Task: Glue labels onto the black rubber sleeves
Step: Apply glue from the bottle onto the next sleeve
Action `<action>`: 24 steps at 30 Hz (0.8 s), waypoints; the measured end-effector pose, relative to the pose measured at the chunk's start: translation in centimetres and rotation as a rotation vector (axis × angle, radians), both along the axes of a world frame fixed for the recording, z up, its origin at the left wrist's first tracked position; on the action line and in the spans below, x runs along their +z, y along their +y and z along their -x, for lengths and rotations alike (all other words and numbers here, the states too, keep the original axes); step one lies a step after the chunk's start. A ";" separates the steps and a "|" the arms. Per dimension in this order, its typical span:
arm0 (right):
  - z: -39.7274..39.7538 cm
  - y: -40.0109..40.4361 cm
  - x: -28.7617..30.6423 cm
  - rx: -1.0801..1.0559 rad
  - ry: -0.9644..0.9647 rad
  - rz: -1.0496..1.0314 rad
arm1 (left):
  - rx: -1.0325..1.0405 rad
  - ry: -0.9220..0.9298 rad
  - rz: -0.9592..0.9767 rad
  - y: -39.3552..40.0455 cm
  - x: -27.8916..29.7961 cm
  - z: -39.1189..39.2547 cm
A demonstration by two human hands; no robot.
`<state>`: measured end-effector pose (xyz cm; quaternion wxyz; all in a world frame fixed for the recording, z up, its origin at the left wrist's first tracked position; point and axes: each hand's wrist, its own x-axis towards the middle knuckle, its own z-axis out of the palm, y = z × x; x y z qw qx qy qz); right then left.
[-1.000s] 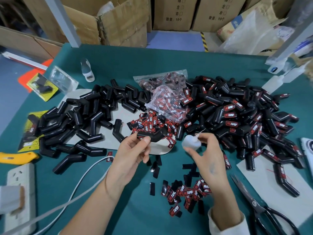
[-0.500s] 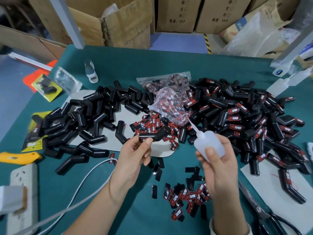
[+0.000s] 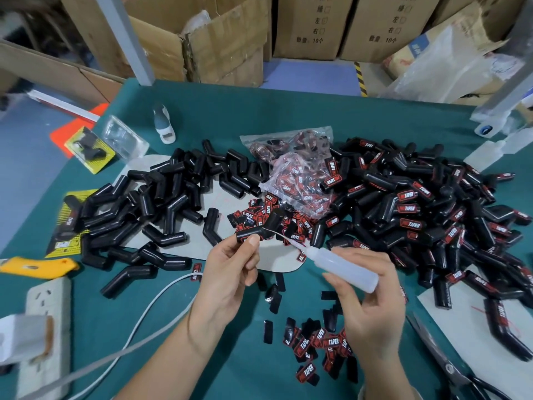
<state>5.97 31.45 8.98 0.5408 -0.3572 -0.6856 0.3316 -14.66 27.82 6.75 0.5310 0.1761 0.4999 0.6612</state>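
Labelled pile (image 3: 418,215) large, bare pile (image 3: 161,209) remains. Left hand (image 3: 227,272) grips sleeve (image 3: 264,228); right hand (image 3: 372,301) grasps glue bottle (image 3: 343,268).

"TAPER" – labels (image 3: 331,342); "10个" – cardboard boxes (image 3: 311,27).

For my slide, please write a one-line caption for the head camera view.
Left hand holds a bent black rubber sleeve while right hand aims a glue bottle nozzle at it.

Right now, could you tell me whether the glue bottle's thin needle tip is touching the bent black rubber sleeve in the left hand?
Touching: the head view shows the needle tip meeting the sleeve.
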 end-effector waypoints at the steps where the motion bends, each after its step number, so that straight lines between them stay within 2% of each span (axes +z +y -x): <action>1: -0.1 0.0 -0.2 -0.007 -0.036 -0.037 | 0.002 -0.006 -0.001 0.0 0.0 0.1; 11: -0.2 0.0 -1.2 -0.026 -0.256 -0.292 | 0.004 0.095 -0.001 -0.1 -0.2 0.3; 24: -0.2 0.2 -1.3 -0.015 -0.289 -0.342 | 0.067 0.242 0.000 0.2 -0.3 -0.2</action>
